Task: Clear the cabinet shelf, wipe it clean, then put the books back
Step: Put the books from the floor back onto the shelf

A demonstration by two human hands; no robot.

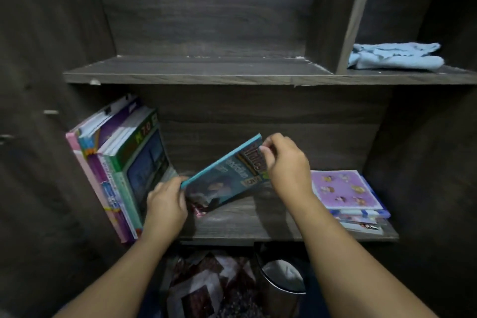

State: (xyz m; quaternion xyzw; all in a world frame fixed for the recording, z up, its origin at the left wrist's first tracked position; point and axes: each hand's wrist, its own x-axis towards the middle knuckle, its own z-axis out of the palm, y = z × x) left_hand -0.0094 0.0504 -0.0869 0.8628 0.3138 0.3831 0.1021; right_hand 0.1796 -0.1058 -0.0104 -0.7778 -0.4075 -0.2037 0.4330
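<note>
- As I follow the head view from my desk, the teal book (222,178) hangs tilted over the middle of the lower shelf (271,227), with its top corner raised toward the right. I cannot tell whether its bottom edge touches the board.
- The left hand (166,204) grips the book's lower left corner at the spine, fingers curled round the edge. The right hand (286,162) pinches the upper right corner between thumb and fingertips. Both hold the same book.
- I judge it a thin paperback: light, a little floppy, with a glossy cover that could slide out of a loose pinch. I would take it along the spine edge, where it is stiffest, not by a corner, which may bend.
- On the left of the lower shelf, a row of books (121,162) leans against the cabinet's side wall, and its outermost cover bows. I expect them to slump if nudged.
- On the right of the lower shelf lies a flat stack (346,191) of thin books with a lilac cover on top, well apart from the teal one.
- On the upper shelf (180,77), the compartment right of the divider holds a crumpled light-blue cloth (395,55).
- Below the shelves stands a metal bin (281,284) with a pale liner. I cannot make out what is in it.
</note>
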